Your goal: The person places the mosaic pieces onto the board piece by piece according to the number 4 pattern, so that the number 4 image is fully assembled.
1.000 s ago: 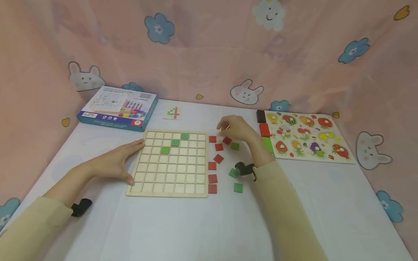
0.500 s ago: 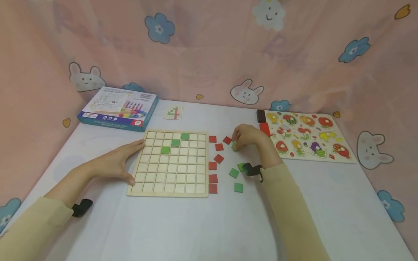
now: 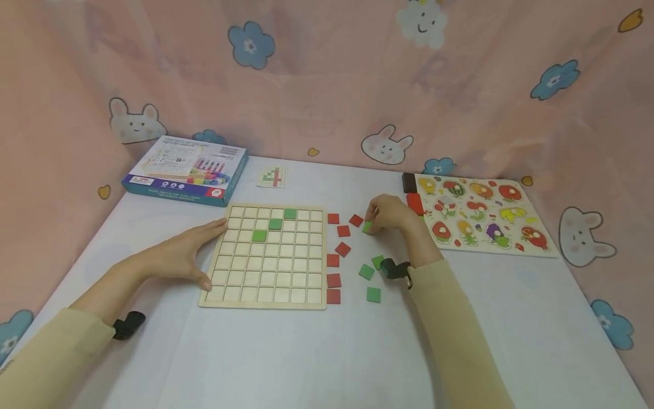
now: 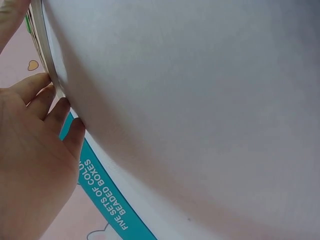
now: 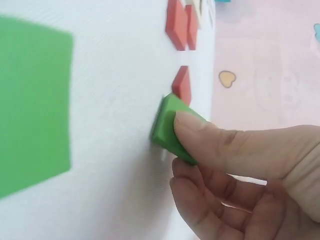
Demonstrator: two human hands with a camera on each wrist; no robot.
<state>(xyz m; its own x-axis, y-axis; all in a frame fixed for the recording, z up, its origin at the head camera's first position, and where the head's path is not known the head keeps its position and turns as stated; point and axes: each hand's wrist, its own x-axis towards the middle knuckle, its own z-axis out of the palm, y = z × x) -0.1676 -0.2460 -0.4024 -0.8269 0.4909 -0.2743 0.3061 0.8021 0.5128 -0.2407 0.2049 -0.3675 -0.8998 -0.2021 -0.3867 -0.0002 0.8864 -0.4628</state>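
Observation:
My right hand (image 3: 392,213) pinches a green square tile (image 5: 172,125) between thumb and fingers, right of the board. In the right wrist view the tile is tilted, one edge near the white cloth. My left hand (image 3: 171,255) lies along the left side of the wooden grid board (image 3: 326,255), its thumb at the lower left corner and fingertips at the upper left edge. In the left wrist view its fingers (image 4: 55,107) touch the board's side. Three green tiles, one of them a square (image 3: 259,236), sit in the grid along a diagonal.
Several red tiles (image 3: 343,249) lie right of the board, with loose green tiles (image 3: 373,295) beyond them. A pattern card (image 3: 272,176) lies behind the board, and a boxed set (image 3: 186,170) stands back left. A fruit puzzle board (image 3: 480,216) lies at the right beside coloured blocks (image 3: 415,204).
My right hand has moved right and nearer to me, from above the red tiles, and has taken hold of a green tile. The left hand and the board have stayed in place.

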